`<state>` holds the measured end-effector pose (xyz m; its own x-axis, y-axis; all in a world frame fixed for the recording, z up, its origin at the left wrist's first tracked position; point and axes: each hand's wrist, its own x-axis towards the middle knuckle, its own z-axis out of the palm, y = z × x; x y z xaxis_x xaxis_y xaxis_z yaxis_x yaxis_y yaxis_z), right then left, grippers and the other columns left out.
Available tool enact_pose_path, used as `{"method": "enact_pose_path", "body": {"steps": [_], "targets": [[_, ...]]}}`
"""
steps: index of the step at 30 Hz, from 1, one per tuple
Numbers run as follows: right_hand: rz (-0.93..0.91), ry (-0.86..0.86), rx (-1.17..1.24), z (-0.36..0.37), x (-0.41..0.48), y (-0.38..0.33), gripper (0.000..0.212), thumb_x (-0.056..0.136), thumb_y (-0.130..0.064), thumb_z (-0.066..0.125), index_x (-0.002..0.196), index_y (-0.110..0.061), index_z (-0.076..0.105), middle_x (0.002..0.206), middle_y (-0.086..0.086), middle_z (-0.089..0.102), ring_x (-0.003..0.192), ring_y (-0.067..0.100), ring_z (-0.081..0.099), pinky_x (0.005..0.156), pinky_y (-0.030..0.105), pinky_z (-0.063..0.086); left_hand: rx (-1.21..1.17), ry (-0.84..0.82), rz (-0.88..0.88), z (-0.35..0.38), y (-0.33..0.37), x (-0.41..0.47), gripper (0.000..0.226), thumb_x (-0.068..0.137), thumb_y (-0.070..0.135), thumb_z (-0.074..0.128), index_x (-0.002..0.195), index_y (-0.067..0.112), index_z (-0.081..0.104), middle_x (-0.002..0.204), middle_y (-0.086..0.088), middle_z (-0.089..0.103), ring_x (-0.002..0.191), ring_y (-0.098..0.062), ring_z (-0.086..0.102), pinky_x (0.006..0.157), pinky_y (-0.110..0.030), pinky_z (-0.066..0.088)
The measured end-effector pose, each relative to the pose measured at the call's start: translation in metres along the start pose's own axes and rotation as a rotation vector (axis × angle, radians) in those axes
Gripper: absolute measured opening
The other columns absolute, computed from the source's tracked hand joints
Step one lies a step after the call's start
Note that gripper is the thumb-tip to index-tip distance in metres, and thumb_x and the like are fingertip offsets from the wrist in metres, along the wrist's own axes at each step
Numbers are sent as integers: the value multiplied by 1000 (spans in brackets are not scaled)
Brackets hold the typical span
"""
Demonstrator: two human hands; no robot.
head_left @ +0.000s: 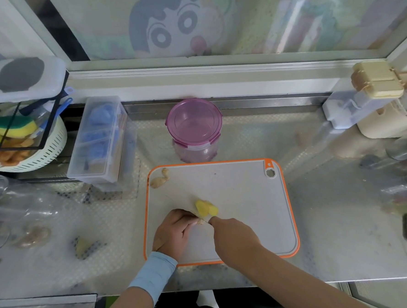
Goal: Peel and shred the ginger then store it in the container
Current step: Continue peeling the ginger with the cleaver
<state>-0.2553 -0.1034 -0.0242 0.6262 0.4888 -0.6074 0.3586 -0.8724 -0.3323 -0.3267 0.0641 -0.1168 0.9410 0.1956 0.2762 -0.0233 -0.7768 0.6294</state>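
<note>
One ginger chunk (206,207), peeled, bright yellow

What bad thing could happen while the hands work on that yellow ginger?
The left hand and right hand meet right at the peeled ginger. No blade shows, but a hidden one might nick a finger. The ginger is small and could slip on the cutting board. The unpeeled piece sits by the board's edge and might get knocked off.
</note>
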Motion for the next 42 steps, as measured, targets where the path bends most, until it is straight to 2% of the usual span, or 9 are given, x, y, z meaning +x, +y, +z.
{"method": "enact_pose_path", "body": {"steps": [7, 12, 17, 19, 22, 28, 33, 36, 42], "targets": [[1, 7, 14, 0, 3, 3, 27, 93, -8, 38, 114, -22, 49, 72, -2, 44, 64, 24, 50, 51, 31, 36, -18, 18, -11, 2, -1, 0, 18, 88, 20, 58, 83, 16, 75, 94, 3, 68, 94, -17, 61, 77, -23, 50], [-5, 4, 6, 2, 5, 3, 18, 96, -10, 37, 94, -28, 36, 71, -2, 44, 61, 20, 46, 47, 29, 29, -42, 34, -18, 5, -3, -1, 14, 86, 16, 61, 82, 16, 75, 94, 6, 65, 92, -15, 60, 78, -22, 48], [20, 15, 10, 7, 8, 5, 25, 96, -10, 37, 115, -22, 48, 70, -2, 43, 58, 17, 44, 47, 28, 30, -45, 24, -35, 6, -4, -2, 15, 86, 18, 61, 82, 18, 75, 92, 6, 67, 91, -15, 60, 80, -21, 48], [24, 11, 4, 7, 10, 3, 27, 95, -8, 37, 116, -21, 47, 71, -2, 43, 60, 19, 47, 47, 29, 31, -20, 8, -49, 3, -1, -1, 16, 86, 20, 60, 82, 19, 75, 92, 6, 67, 92, -13, 59, 82, -13, 44], [27, -1, 11, 9, 19, -1, 25, 96, -9, 37, 116, -19, 46, 72, 0, 42, 68, 25, 50, 47, 30, 30, -22, -18, -76, 0, 2, 0, 17, 85, 21, 59, 82, 20, 76, 93, 7, 67, 93, -12, 59, 79, -13, 43], [66, 24, 65, 19, 26, 0, 27, 99, -14, 36, 124, -14, 45, 95, 11, 63, 74, 28, 52, 61, 33, 41, -11, -42, -66, -3, 2, 2, 19, 86, 20, 56, 83, 17, 75, 93, 4, 67, 94, -10, 56, 87, -2, 33], [11, 43, 122, 21, 23, 4, 53, 97, -10, 38, 145, -27, 25, 84, 5, 61, 68, 26, 54, 61, 35, 42, -2, -46, -78, -2, 2, 1, 21, 86, 22, 55, 83, 16, 75, 92, 3, 67, 92, -10, 57, 82, -7, 39], [-38, 35, 139, 21, 21, 7, 46, 99, -12, 39, 140, -30, 26, 78, 3, 56, 69, 28, 54, 61, 35, 38, 13, -49, -74, -3, 4, 2, 23, 86, 25, 54, 83, 16, 75, 91, 3, 66, 91, -10, 56, 79, -10, 41], [-65, -16, 188, 9, 24, 13, 41, 105, -27, 37, 143, -38, 27, 87, 1, 56, 74, 24, 49, 64, 33, 38, 14, -86, -69, -3, -1, 1, 21, 89, 26, 54, 85, 20, 74, 94, 6, 65, 92, -9, 57, 76, -18, 49]]}}
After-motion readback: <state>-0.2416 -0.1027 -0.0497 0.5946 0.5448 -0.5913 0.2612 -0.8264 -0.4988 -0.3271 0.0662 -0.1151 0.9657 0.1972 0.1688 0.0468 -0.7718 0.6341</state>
